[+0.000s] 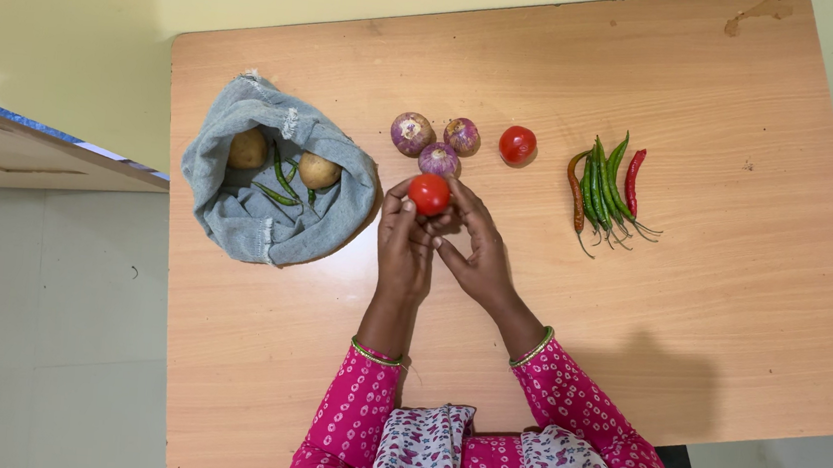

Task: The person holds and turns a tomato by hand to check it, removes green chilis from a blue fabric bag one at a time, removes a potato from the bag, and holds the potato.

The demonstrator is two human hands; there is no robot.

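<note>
Both hands, left (403,248) and right (475,254), pinching one red tomato (429,194) at fingertips; onions (439,142) at 12 o'clock (second tomato (517,143) beside), on worktop (730,322).

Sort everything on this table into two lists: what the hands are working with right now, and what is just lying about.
In hand:
- left hand and right hand, together holding one tomato

Lying about:
- second tomato
- three onions
- bunch of chillies, green with some red
- cloth bag, open, holding two potatoes and a few green chillies
- wooden table
</note>
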